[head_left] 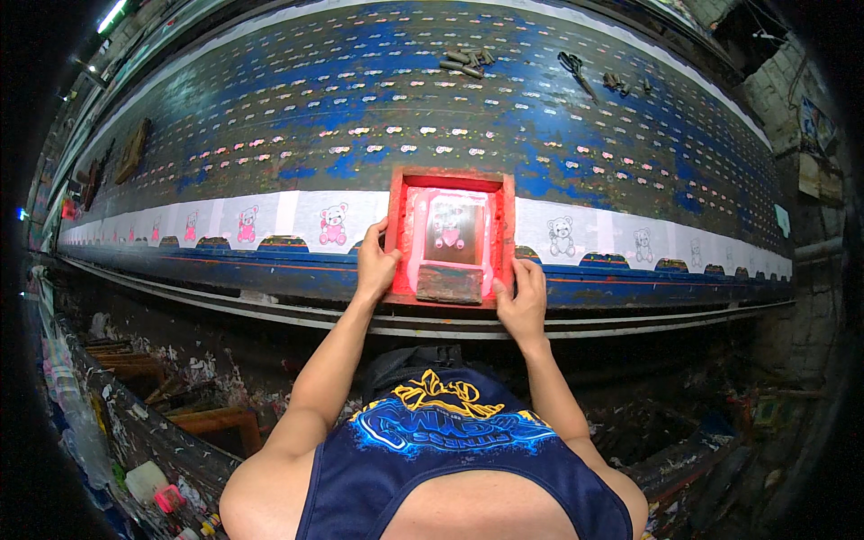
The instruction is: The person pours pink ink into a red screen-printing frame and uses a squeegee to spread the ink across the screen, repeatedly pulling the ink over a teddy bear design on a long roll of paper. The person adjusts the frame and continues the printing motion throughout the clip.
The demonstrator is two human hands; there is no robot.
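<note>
A red-framed printing screen [508, 216] rests over a strip of white fabric pieces [306, 205] along the table's near edge. My left hand [376, 265] grips the frame's left side, and my right hand [524, 297] holds its lower right corner. Inside the frame, pink ink borders a mesh window [454, 225] where a bear pattern shows. A worn squeegee blade [449, 284] lies across the inner lower end. Left of the screen, the printed bears [333, 224] have pink parts; to the right, the bears [561, 237] show only grey outlines.
The long blue-and-black table [297, 99] carries rows of small printed marks. Dark cylindrical pieces [463, 63] and black scissors [576, 74] lie towards its far side. A wooden block [132, 151] sits at the left. Wooden frames [216, 423] and scraps lie below the near edge.
</note>
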